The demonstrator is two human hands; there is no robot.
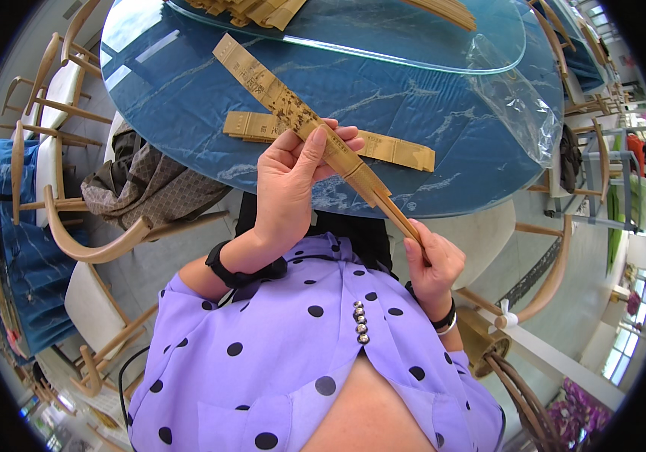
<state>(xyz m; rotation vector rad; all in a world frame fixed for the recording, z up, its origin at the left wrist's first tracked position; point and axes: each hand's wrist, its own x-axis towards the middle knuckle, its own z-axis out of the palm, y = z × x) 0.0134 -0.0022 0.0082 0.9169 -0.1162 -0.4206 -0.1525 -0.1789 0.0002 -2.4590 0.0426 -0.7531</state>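
A long, narrow stack of brown paper sleeves [259,79], printed with dark marks and a leafy pattern, slants across my front above the table edge. My left hand [287,181] is closed around its middle, thumb on top. Lower down, my right hand [434,264] pinches the near end, where several strips fan slightly apart. Beneath the held stack, another stack of brown paper sleeves [398,151] lies crosswise on the blue table [187,98]; its middle is hidden by my left hand and the held sleeves.
On the glass turntable [383,51] rest a heap of brown sleeves [259,13] and another bundle [447,11]. A crumpled clear plastic bag [519,109] hangs over the table's right edge. Wooden chairs stand around; a patterned brown cloth item [157,184] sits on the left chair [104,248].
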